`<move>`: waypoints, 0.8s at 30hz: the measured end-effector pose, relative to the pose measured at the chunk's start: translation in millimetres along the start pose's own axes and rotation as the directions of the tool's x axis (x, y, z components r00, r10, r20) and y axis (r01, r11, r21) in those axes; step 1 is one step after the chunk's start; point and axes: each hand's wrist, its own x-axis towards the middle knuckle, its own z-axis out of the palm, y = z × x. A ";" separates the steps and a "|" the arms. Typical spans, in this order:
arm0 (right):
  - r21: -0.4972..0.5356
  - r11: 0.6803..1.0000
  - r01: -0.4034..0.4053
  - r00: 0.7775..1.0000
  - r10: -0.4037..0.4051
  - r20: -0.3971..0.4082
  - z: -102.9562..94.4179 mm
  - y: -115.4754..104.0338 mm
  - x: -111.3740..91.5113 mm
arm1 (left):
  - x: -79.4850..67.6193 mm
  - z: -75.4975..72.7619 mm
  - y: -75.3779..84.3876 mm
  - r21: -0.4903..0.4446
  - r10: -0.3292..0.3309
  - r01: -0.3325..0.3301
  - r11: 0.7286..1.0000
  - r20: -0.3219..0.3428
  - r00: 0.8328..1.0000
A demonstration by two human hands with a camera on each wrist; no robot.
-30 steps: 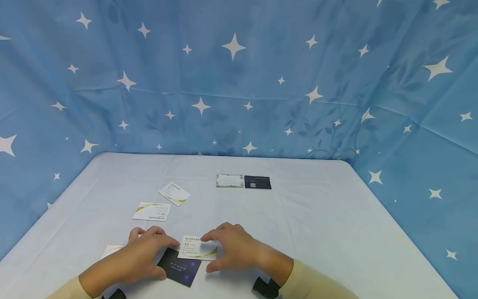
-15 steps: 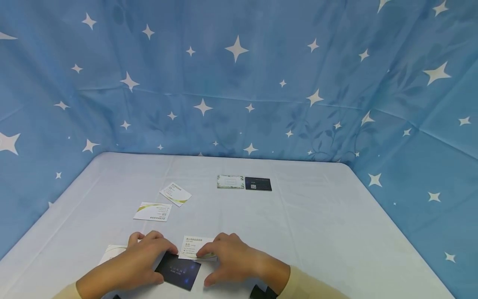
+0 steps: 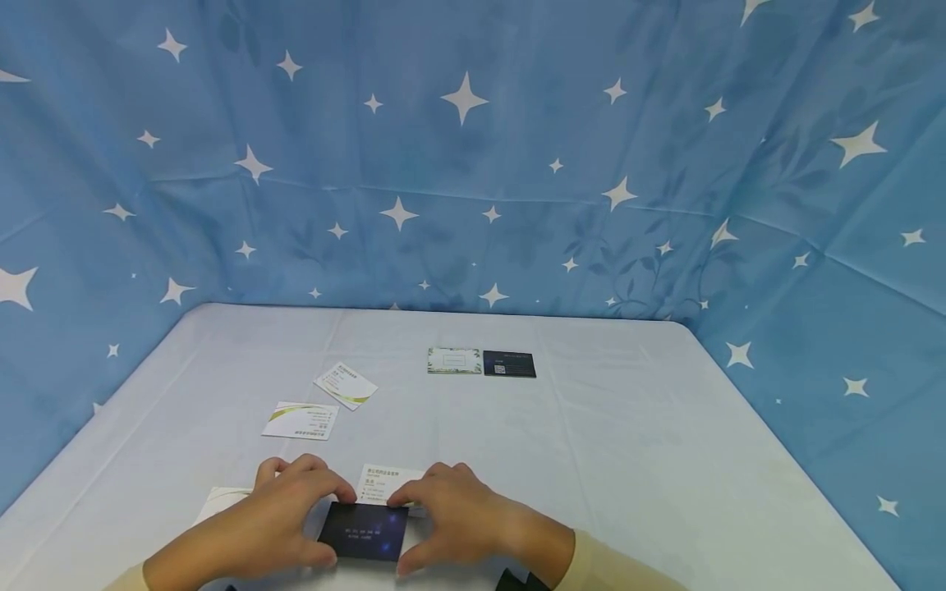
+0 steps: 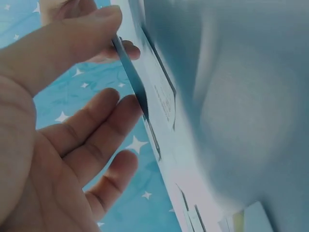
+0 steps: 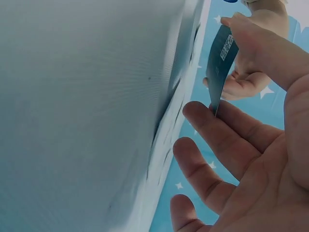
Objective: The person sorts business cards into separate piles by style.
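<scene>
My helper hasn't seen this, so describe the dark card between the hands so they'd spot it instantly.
On the near side of the white table, a left hand and a right hand face each other. The dark card with blue glints is between them. Unlike the other dark card, lying far back beside a leaf-bordered card, this one is held in both hands.

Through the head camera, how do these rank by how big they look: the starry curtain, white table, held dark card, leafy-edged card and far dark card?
Largest to smallest:
1. Starry curtain
2. White table
3. Held dark card
4. Leafy-edged card and far dark card: too alike to rank
</scene>
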 end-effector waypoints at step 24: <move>0.242 0.962 -0.124 0.957 0.180 -0.226 -33.1 50.0 -27.1 | 66.5 3.8 20.4 -0.042 0.052 -0.059 0.997 -0.158 0.986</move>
